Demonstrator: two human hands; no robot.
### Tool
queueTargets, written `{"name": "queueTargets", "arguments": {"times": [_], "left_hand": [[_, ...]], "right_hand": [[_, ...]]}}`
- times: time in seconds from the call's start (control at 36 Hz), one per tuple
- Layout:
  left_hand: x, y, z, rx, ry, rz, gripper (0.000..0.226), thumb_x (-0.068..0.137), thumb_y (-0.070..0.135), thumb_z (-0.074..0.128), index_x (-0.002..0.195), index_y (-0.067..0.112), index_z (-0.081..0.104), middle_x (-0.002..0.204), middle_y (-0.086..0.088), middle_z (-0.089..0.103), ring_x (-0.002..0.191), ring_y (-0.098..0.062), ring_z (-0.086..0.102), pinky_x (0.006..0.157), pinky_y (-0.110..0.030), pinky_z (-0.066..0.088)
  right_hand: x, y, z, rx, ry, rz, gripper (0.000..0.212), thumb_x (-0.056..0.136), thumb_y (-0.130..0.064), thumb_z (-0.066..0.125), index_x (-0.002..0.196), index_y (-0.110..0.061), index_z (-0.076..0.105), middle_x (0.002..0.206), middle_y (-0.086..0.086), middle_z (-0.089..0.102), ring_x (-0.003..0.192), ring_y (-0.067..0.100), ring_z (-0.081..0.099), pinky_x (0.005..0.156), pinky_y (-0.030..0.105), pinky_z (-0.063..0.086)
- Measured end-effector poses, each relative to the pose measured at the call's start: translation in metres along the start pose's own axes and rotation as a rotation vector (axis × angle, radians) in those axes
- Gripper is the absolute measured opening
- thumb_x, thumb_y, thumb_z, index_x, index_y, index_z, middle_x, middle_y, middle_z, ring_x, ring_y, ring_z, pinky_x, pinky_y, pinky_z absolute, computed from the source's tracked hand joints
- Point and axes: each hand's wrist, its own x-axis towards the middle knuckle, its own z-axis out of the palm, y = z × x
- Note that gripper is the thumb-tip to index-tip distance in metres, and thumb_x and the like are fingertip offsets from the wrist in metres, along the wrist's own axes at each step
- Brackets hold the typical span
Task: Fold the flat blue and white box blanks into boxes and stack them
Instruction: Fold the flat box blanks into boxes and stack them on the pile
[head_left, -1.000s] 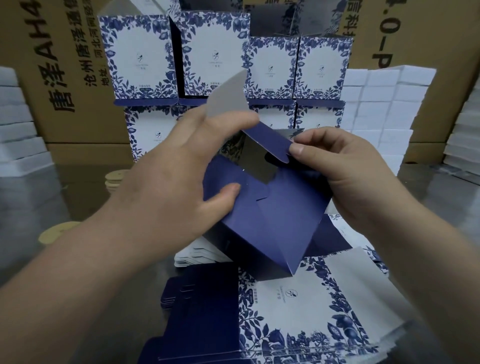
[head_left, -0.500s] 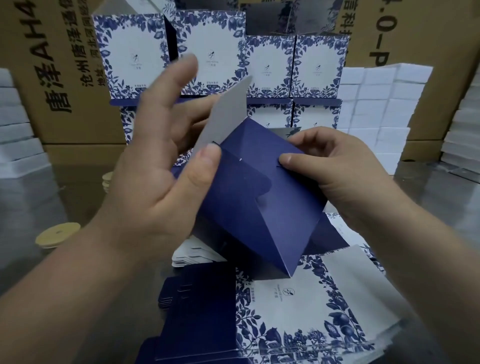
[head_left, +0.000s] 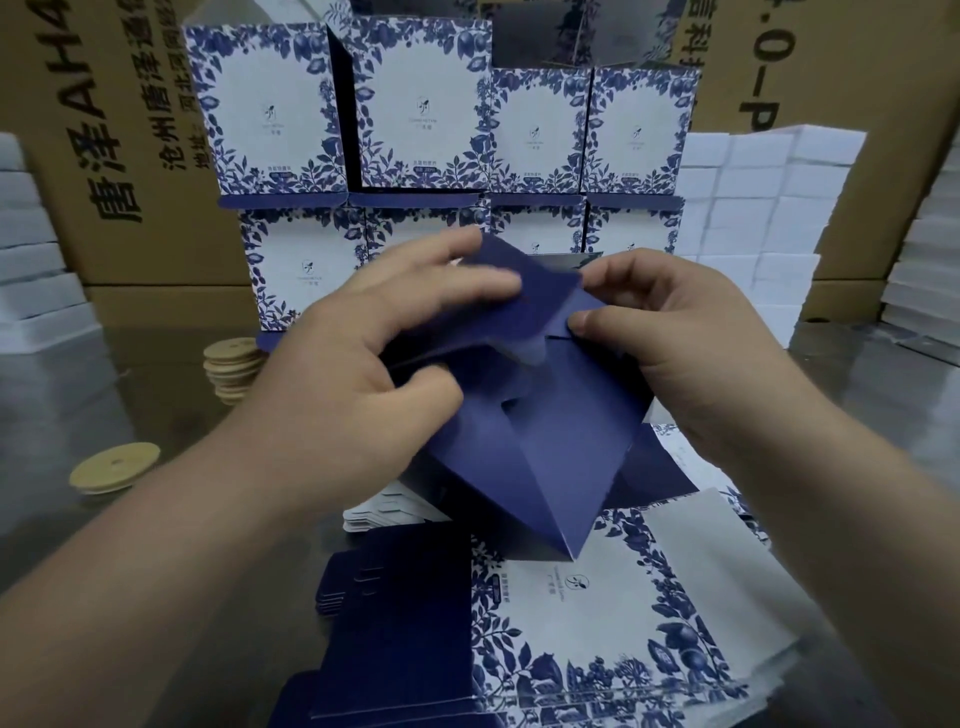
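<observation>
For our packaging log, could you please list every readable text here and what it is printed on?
"唐泽AH4", cut off: left cardboard carton.
"沧州唐泽通", cut off: same carton.
"地址": same carton; the line beside it is blurred.
"0-P", partial: right cardboard carton.
Print on the stacked boxes and the flat blank: too small to read.

bare left hand (head_left: 358, 374) and right hand (head_left: 680, 348), bare forearms, short trimmed nails
</observation>
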Motion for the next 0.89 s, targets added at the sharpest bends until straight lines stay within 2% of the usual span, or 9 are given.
{"name": "queueTargets", "arguments": {"times": [0.08,0.22,0.31,0.42,0.53,0.61,0.69,0.81,0.89], "left_hand": [[0.000,0.003,-0.004,-0.016,-0.084,-0.030,0.035,0.061,0.035,0.045,0.091,0.045,0.059,0.134,0.020,0.040,0.123,0.016,0.037,0.095,-0.001,0.026],[-0.001,0.000,-0.002,0.132,0.004,-0.136,0.023,0.060,0.054,0.053,0.070,0.038,0.066,0.120,0.035,0.043,0.109,0.025,0.039,0.076,0.007,0.025],[-0.002,0.000,0.000,0.289,0.067,-0.187,0.023,0.062,0.056,0.065,0.077,0.039,0.058,0.116,0.033,0.046,0.098,0.026,0.041,0.072,0.007,0.024],[-0.001,0.002,-0.005,0.400,0.059,-0.232,0.028,0.058,0.054,0.063,0.066,0.030,0.051,0.112,0.026,0.047,0.091,0.013,0.041,0.073,0.001,0.028],[-0.001,0.002,-0.006,0.452,0.044,-0.275,0.033,0.056,0.058,0.060,0.072,0.032,0.047,0.100,0.024,0.049,0.083,0.000,0.043,0.074,-0.009,0.032],[-0.002,0.002,-0.005,0.492,0.021,-0.272,0.031,0.056,0.057,0.055,0.074,0.035,0.045,0.095,0.028,0.046,0.083,0.015,0.042,0.060,-0.012,0.031],[-0.002,0.002,-0.007,0.520,-0.011,-0.266,0.028,0.058,0.056,0.054,0.073,0.035,0.042,0.089,0.038,0.040,0.078,0.020,0.040,0.060,-0.008,0.030],[-0.002,0.001,-0.009,0.566,-0.042,-0.273,0.028,0.058,0.056,0.052,0.074,0.035,0.041,0.092,0.040,0.036,0.083,0.019,0.039,0.059,-0.011,0.029],[-0.003,0.002,-0.008,0.597,-0.059,-0.281,0.029,0.059,0.054,0.050,0.076,0.032,0.041,0.096,0.028,0.039,0.082,0.004,0.044,0.058,-0.021,0.029]], "right_hand": [[-0.001,-0.001,0.000,0.013,-0.004,0.006,0.024,0.081,0.005,0.062,0.077,-0.019,0.061,0.059,-0.009,0.067,0.050,0.004,0.058,0.048,0.015,0.044],[-0.002,-0.002,0.000,0.016,-0.026,0.009,0.024,0.083,0.003,0.061,0.078,-0.021,0.062,0.060,-0.011,0.067,0.052,0.004,0.061,0.048,0.014,0.045],[-0.003,-0.003,0.002,0.013,-0.046,-0.002,0.024,0.083,0.003,0.061,0.078,-0.021,0.062,0.061,-0.012,0.067,0.054,0.004,0.061,0.049,0.015,0.046],[-0.006,-0.005,0.004,0.018,-0.086,-0.026,0.023,0.084,0.002,0.061,0.079,-0.021,0.063,0.066,-0.011,0.070,0.056,0.005,0.064,0.051,0.015,0.047],[-0.009,-0.005,0.006,0.004,-0.105,-0.042,0.025,0.086,0.001,0.060,0.079,-0.022,0.063,0.069,-0.011,0.071,0.061,0.006,0.066,0.053,0.017,0.049],[-0.010,-0.005,0.008,-0.006,-0.110,-0.048,0.027,0.086,0.002,0.058,0.078,-0.023,0.064,0.072,-0.011,0.072,0.063,0.006,0.066,0.054,0.017,0.049],[-0.011,-0.005,0.009,-0.001,-0.114,-0.048,0.026,0.086,0.002,0.058,0.081,-0.023,0.064,0.074,-0.012,0.072,0.065,0.004,0.067,0.056,0.016,0.049],[-0.012,-0.005,0.011,0.010,-0.135,-0.048,0.028,0.087,0.004,0.056,0.083,-0.023,0.063,0.074,-0.013,0.072,0.065,0.003,0.067,0.056,0.016,0.050],[-0.012,-0.006,0.012,0.010,-0.142,-0.051,0.029,0.087,0.005,0.055,0.084,-0.023,0.063,0.075,-0.013,0.072,0.066,0.003,0.067,0.058,0.016,0.051]]}}
